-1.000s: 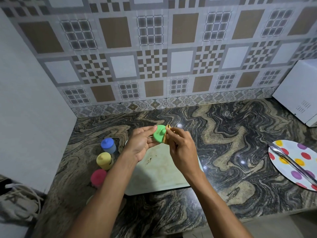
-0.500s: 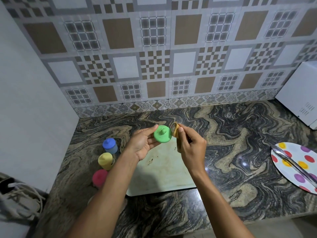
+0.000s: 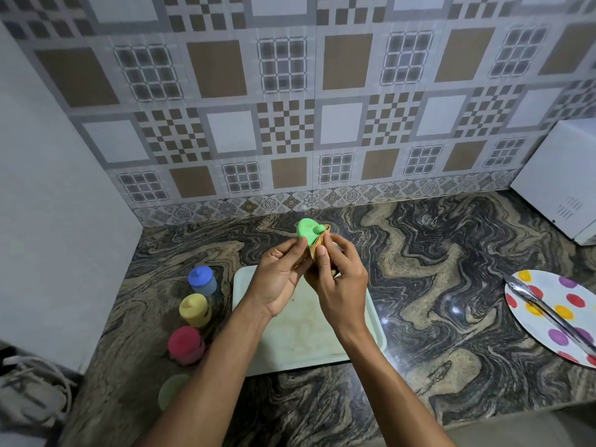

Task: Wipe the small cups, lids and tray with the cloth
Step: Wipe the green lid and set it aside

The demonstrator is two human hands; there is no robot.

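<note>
My left hand (image 3: 280, 275) pinches a green lid (image 3: 308, 231) by its lower edge, raised above the tray. Against the lid's right side my right hand (image 3: 340, 285) presses a small tan cloth (image 3: 317, 247), mostly hidden in the fingers. The pale green tray (image 3: 364, 341) lies flat on the counter under both hands, with brown smears on its surface. Left of the tray stand three small cups in a row: one with a blue lid (image 3: 202, 280), one with a yellow lid (image 3: 193, 310) and one with a red lid (image 3: 185, 344). An open pale green cup (image 3: 171, 390) stands nearest me, partly behind my left forearm.
A white plate with coloured dots (image 3: 556, 314) holding metal tongs (image 3: 548, 317) sits at the right. A white appliance (image 3: 561, 182) fills the back right corner. A white wall (image 3: 48, 204) bounds the marbled counter (image 3: 435, 269) on the left.
The hands have come together again. The green lid has turned and risen a little, and the cloth now presses against its side instead of being held apart.
</note>
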